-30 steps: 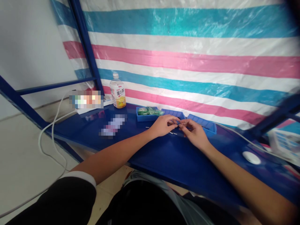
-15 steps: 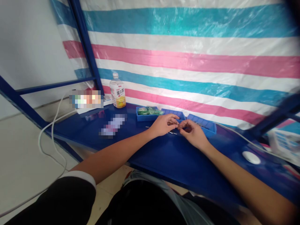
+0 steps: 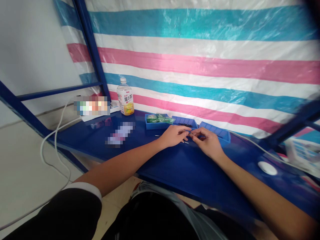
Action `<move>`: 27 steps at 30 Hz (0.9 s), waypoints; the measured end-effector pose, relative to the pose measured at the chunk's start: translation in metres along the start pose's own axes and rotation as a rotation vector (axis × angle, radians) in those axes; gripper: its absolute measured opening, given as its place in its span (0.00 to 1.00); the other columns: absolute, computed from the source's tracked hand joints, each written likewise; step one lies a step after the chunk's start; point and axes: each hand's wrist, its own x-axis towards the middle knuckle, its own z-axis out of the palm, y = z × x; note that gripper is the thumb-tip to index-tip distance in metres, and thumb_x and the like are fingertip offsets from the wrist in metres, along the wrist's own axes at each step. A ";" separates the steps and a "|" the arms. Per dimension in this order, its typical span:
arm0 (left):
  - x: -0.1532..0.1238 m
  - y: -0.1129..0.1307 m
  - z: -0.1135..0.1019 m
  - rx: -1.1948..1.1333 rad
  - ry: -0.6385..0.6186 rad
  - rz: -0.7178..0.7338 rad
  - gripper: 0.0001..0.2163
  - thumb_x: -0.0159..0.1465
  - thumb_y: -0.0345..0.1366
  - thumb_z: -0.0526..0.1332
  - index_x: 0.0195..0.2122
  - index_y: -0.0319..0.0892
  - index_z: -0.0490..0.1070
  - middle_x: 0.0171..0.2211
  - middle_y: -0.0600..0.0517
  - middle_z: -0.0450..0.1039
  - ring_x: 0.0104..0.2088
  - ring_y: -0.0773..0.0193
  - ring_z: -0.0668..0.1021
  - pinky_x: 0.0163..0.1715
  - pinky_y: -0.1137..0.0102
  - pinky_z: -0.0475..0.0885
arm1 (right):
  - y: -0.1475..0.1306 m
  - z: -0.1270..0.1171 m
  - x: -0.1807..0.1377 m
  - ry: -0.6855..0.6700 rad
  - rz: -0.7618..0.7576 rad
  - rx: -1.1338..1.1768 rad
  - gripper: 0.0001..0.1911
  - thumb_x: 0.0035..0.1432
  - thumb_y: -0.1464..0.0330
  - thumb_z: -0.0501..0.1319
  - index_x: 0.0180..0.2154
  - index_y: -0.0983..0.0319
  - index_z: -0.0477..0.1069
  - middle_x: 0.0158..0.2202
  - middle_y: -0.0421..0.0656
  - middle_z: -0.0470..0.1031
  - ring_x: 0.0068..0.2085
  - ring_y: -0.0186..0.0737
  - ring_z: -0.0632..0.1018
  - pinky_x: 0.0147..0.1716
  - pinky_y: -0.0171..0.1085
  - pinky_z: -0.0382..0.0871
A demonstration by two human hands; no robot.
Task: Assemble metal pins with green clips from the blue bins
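My left hand point(image 3: 173, 135) and my right hand point(image 3: 207, 141) meet fingertip to fingertip low over the blue table point(image 3: 175, 166), both pinched on a tiny part too small to name. Thin metal pins point(image 3: 160, 136) lie on the table just under my left hand. Right behind my hands stand three small blue trays: a left tray point(image 3: 154, 124) with green packets in it, a middle tray point(image 3: 185, 122) with dark small parts, and a right tray point(image 3: 217, 132).
A drink bottle point(image 3: 125, 101) stands at the back left by a white power strip point(image 3: 93, 115) with its cable hanging off the table. A white round object point(image 3: 267, 168) lies at the right. A striped tarp point(image 3: 200, 66) hangs behind.
Both hands have sunk a little toward the table top while keeping their pinch together. Nothing else has moved.
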 end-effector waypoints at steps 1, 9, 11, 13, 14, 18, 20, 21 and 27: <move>0.001 -0.001 0.000 -0.003 0.009 0.017 0.13 0.73 0.34 0.62 0.56 0.38 0.80 0.42 0.43 0.86 0.38 0.62 0.87 0.40 0.67 0.84 | -0.001 0.000 0.000 -0.003 -0.018 -0.006 0.13 0.65 0.55 0.68 0.41 0.57 0.80 0.36 0.45 0.82 0.34 0.45 0.81 0.32 0.43 0.75; 0.002 0.003 -0.009 0.032 0.144 0.043 0.05 0.66 0.30 0.69 0.41 0.39 0.76 0.41 0.45 0.86 0.43 0.60 0.87 0.46 0.65 0.81 | 0.000 0.002 -0.003 -0.126 0.078 0.127 0.20 0.64 0.50 0.70 0.48 0.56 0.82 0.40 0.47 0.85 0.35 0.47 0.83 0.30 0.44 0.81; 0.001 0.003 -0.009 0.036 0.164 0.025 0.09 0.64 0.30 0.71 0.39 0.39 0.71 0.40 0.45 0.85 0.42 0.60 0.87 0.45 0.65 0.80 | 0.002 0.003 -0.003 -0.125 0.132 0.184 0.21 0.63 0.49 0.70 0.47 0.57 0.82 0.42 0.48 0.85 0.35 0.48 0.84 0.28 0.44 0.81; 0.001 0.002 -0.008 0.040 0.168 0.027 0.13 0.62 0.30 0.74 0.38 0.40 0.68 0.39 0.46 0.85 0.40 0.59 0.87 0.45 0.65 0.79 | 0.003 0.003 -0.002 -0.114 0.154 0.231 0.22 0.63 0.49 0.70 0.50 0.56 0.81 0.43 0.48 0.85 0.37 0.49 0.84 0.28 0.44 0.82; 0.001 0.002 -0.008 0.037 0.168 0.031 0.15 0.60 0.30 0.75 0.38 0.41 0.66 0.38 0.47 0.85 0.40 0.59 0.87 0.44 0.65 0.79 | 0.003 0.003 -0.002 -0.115 0.154 0.245 0.23 0.63 0.49 0.70 0.53 0.56 0.80 0.44 0.47 0.85 0.38 0.50 0.84 0.28 0.44 0.82; 0.003 0.001 -0.006 0.005 0.180 0.042 0.19 0.57 0.29 0.76 0.39 0.41 0.65 0.36 0.48 0.83 0.37 0.60 0.87 0.41 0.66 0.79 | 0.001 0.002 -0.002 -0.124 0.095 0.169 0.21 0.67 0.51 0.66 0.54 0.55 0.81 0.45 0.48 0.86 0.40 0.50 0.85 0.31 0.45 0.81; 0.003 0.000 -0.006 0.001 0.193 0.060 0.18 0.58 0.28 0.76 0.39 0.41 0.65 0.36 0.48 0.84 0.36 0.61 0.86 0.41 0.66 0.79 | -0.001 0.001 -0.002 -0.123 0.051 0.093 0.18 0.68 0.52 0.65 0.49 0.56 0.82 0.44 0.48 0.86 0.40 0.51 0.85 0.35 0.46 0.81; 0.004 0.000 -0.006 0.000 0.199 0.073 0.17 0.59 0.28 0.75 0.39 0.41 0.65 0.37 0.47 0.84 0.36 0.62 0.86 0.42 0.66 0.79 | -0.002 0.001 -0.002 -0.124 0.032 0.062 0.17 0.68 0.52 0.65 0.48 0.56 0.82 0.43 0.47 0.86 0.41 0.51 0.85 0.36 0.46 0.80; 0.003 0.002 -0.007 0.026 0.170 0.139 0.15 0.62 0.28 0.73 0.46 0.40 0.69 0.41 0.46 0.84 0.39 0.63 0.86 0.46 0.65 0.79 | -0.008 0.001 -0.002 -0.152 -0.039 -0.048 0.15 0.69 0.53 0.62 0.43 0.55 0.82 0.39 0.45 0.86 0.37 0.49 0.83 0.38 0.47 0.76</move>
